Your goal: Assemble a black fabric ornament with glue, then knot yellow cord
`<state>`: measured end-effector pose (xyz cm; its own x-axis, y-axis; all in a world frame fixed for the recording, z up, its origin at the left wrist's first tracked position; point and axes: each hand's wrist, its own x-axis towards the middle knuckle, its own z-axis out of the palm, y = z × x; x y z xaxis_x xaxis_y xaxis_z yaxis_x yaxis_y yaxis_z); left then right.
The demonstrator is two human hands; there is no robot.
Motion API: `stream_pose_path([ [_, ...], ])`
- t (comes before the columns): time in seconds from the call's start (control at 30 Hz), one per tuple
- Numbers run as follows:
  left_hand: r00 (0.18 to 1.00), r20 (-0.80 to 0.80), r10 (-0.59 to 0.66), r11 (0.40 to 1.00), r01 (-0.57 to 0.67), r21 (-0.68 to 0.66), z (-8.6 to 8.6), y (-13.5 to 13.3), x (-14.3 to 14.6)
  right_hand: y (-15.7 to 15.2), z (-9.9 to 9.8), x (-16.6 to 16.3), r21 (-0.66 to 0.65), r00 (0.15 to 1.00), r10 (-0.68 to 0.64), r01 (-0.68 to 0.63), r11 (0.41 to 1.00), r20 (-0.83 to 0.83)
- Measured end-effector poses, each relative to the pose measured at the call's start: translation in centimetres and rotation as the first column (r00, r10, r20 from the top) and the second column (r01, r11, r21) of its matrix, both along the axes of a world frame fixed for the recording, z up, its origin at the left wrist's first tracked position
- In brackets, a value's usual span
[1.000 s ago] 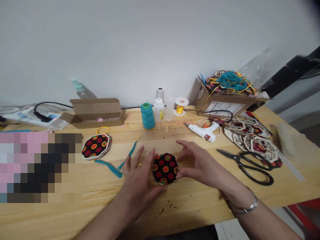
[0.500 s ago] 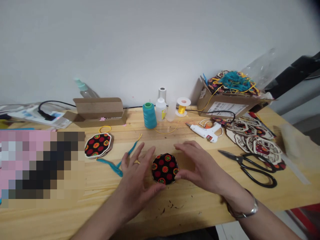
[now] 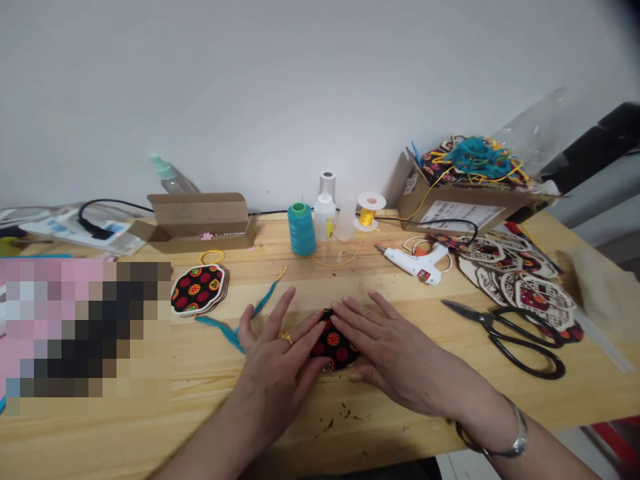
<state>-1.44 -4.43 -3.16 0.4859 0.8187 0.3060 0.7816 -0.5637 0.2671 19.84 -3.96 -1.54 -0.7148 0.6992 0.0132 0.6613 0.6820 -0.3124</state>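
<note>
A round black fabric piece with red and orange dots [image 3: 333,345] lies flat on the wooden table [image 3: 450,393] in front of me. My left hand [image 3: 277,357], with a gold ring, lies flat over its left side, fingers stretched out. Over its right side my right hand [image 3: 387,350] presses down flat, fingers together and extended. Only the middle strip of the piece shows between the two hands. A silver bangle sits on my right wrist.
A stack of similar dotted pieces [image 3: 199,290] and teal cords [image 3: 235,327] lie to the left. Black scissors [image 3: 515,337], a white glue gun [image 3: 415,261] and patterned cutouts [image 3: 525,283] sit right. Teal thread spool [image 3: 301,230], bottles, yellow spool and cardboard boxes [image 3: 200,220] line the back.
Both hands have closed in from the sides of the dotted piece and now lie flat on top of it, covering most of it.
</note>
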Motion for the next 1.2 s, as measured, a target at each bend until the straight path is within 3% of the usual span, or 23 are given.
stream_pose_path([
  [0.27, 0.997, -0.071, -0.019, 1.000, 0.020, 0.019, -0.7, 0.2, -0.4, 0.1, 0.1, 0.2, -0.088, 1.000, 0.010, -0.008, 0.996, 0.019],
  [0.5, 1.000, -0.029, -0.001, 1.000, 0.000, -0.009, -0.5, 0.3, -0.5, 0.4, 0.5, 0.8, -0.147, 0.999, 0.030, -0.032, 0.989, -0.016],
  [0.67, 0.997, 0.047, 0.069, 0.994, -0.073, 0.077, 0.3, 0.1, -0.6, 0.4, 1.6, 1.7, -0.097, 0.989, -0.121, 0.113, 0.989, -0.087],
  [0.77, 1.000, 0.013, -0.014, 0.995, 0.013, 0.101, 0.4, -0.1, -0.5, -0.1, 1.6, 1.9, -0.086, 0.992, -0.114, 0.109, 0.990, -0.047],
  [0.93, 0.960, -0.169, -0.222, 0.975, 0.216, -0.057, -0.1, -0.7, 0.4, -0.9, 0.2, 1.6, -0.070, 1.000, -0.012, 0.014, 0.997, 0.029],
  [1.2, 0.938, -0.251, -0.239, 0.968, 0.212, -0.131, -0.1, -1.3, 0.8, -0.7, -0.9, 1.6, -0.045, 0.998, 0.025, -0.022, 0.999, 0.057],
])
